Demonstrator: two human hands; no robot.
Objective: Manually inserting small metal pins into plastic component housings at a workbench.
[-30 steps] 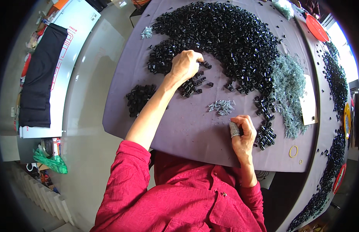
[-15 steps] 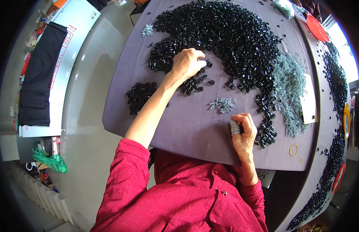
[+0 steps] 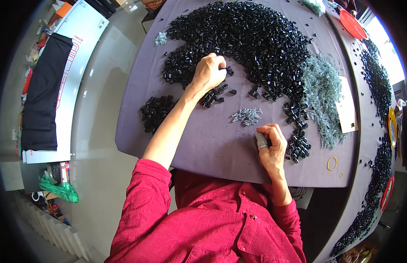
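Observation:
My left hand (image 3: 208,72) is closed above the near edge of a large heap of small black plastic parts (image 3: 243,30). Its fingertips point down and away, so whatever they pinch is hidden. A smaller cluster of black parts (image 3: 212,97) lies just below this hand. Near the table's front edge, my right hand (image 3: 273,147) has its fingers curled toward the thumb, and a grey wrapping covers one digit. Something dark shows inside that grip, too small to name. Between the hands lies a little pile of silvery screws (image 3: 247,116).
Another black cluster (image 3: 156,114) sits left of my forearm. A larger mound of screws (image 3: 321,96) lies at the right, beside a pale card (image 3: 347,107) and a yellow rubber band (image 3: 331,163). Further right, a second table holds more black parts (image 3: 378,179) and a red tray (image 3: 353,24).
The whole view has shifted slightly. My left hand stays over the same part of the heap, its fingers now more curled. My right hand remains near the front edge, with something dark now showing in its grip.

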